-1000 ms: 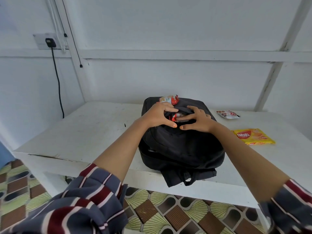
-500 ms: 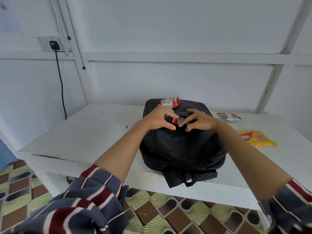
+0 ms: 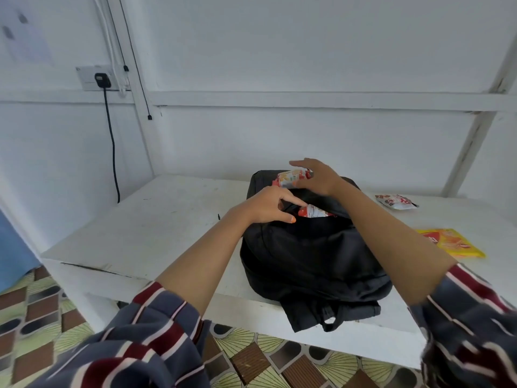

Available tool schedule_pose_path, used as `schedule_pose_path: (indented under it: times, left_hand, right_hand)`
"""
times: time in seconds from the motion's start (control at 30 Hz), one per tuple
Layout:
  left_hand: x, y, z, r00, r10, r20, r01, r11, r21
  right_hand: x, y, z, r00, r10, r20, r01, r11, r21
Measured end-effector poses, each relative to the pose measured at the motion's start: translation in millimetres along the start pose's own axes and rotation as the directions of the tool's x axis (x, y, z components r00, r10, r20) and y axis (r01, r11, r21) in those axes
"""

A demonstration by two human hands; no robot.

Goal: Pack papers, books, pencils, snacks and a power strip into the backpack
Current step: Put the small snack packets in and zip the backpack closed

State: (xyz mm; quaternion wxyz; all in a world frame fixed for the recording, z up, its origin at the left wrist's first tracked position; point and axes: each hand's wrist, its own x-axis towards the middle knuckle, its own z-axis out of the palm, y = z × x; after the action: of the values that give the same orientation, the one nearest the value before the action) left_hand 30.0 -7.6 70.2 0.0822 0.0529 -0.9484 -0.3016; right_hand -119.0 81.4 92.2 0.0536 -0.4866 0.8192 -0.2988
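Head view | black backpack (image 3: 313,256) flat on bench (image 3: 167,219), long axis pointing away, opening at far end | left grip (image 3: 268,205) clamped on opening edge | right grip (image 3: 316,177) fingers apart over snack packet (image 3: 291,177)

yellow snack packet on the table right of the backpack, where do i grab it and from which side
Pinch the right-hand corner of the yellow snack packet, coming in from above and the right. It lies flat on the table, right of the backpack, so only its thin edge offers a pinch, and its left end is hidden behind the right forearm.
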Motion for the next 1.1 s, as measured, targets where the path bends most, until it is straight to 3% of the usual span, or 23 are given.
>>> schedule_pose_path:
  times: [0.2,0.3,0.47,0.57,0.67,0.73,0.87,0.97,1.03,1.1]
  left_hand:
    - [-10,17,-11,0.998,-0.012,0.060,0.014,0.999,-0.043]
    - [-7,12,-12,0.998,-0.023,0.063,0.026,0.999,-0.036]
    - [9,-6,-10,0.989,-0.098,0.111,0.105,0.992,-0.063]
    - [13,-9,-8,0.985,-0.121,0.120,0.130,0.989,-0.068]
    - [9,-5,-9,0.988,-0.121,0.098,0.127,0.990,-0.068]
    - [8,-4,-9,0.991,-0.116,0.066,0.122,0.989,-0.088]
    - [8,1,-8,0.993,-0.115,0.020,0.116,0.985,-0.124]
    - [8,6,-8,0.994,-0.112,-0.002,0.110,0.979,-0.170]
    - [8,7,-6,0.994,-0.108,-0.023,0.102,0.980,-0.170]
    - [6,8,-5,0.996,-0.079,-0.052,0.072,0.990,-0.125]
  right_hand:
    - [16,9,13,0.995,0.003,0.103,0.011,0.990,-0.143]
    - [15,8,16,0.999,-0.040,0.009,0.041,0.992,-0.121]
    - [11,17,13,0.992,0.007,-0.125,0.004,0.996,0.090]
    - [-1,20,1,0.986,0.055,-0.159,0.009,0.926,0.377]
    - [-25,18,-21,0.995,0.061,-0.076,0.000,0.780,0.625]
    - [-40,21,-39,1.000,0.021,0.012,-0.024,0.738,0.675]
    - [-68,33,-65,0.966,-0.061,0.252,-0.132,0.719,0.682]
    - [-83,39,-69,0.900,-0.053,0.433,-0.201,0.830,0.520]
    - [-90,36,-61,0.907,0.012,0.421,-0.198,0.895,0.401]
    - [-92,30,-48,0.951,0.033,0.307,-0.134,0.941,0.312]
